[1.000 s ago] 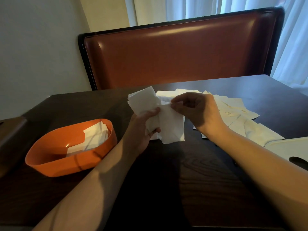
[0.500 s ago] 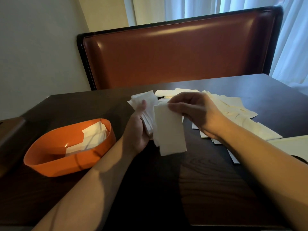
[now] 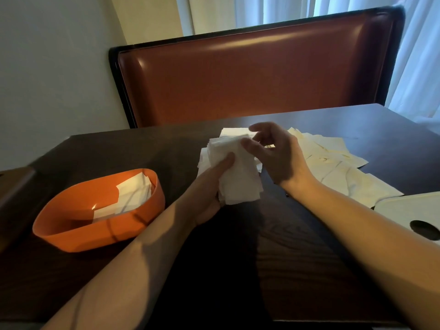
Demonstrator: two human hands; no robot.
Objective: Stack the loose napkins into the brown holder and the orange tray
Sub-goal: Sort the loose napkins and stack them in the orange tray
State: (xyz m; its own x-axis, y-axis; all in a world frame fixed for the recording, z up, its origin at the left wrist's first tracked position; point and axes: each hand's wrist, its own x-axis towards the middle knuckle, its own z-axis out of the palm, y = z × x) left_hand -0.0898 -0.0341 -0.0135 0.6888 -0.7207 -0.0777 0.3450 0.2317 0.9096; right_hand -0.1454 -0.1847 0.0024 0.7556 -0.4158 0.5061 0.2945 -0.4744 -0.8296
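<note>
A: Since half a second ago that single napkin has landed on the stack; the right hand has let go, fingers loose, touching the top edge.

B: Left hand?

A: Clamped round the stack, above the table.

B: Progress?

A: Partial. Orange tray holds a few napkins; loose napkins lie spread at right. Brown holder, far left, contents not visible.
</note>
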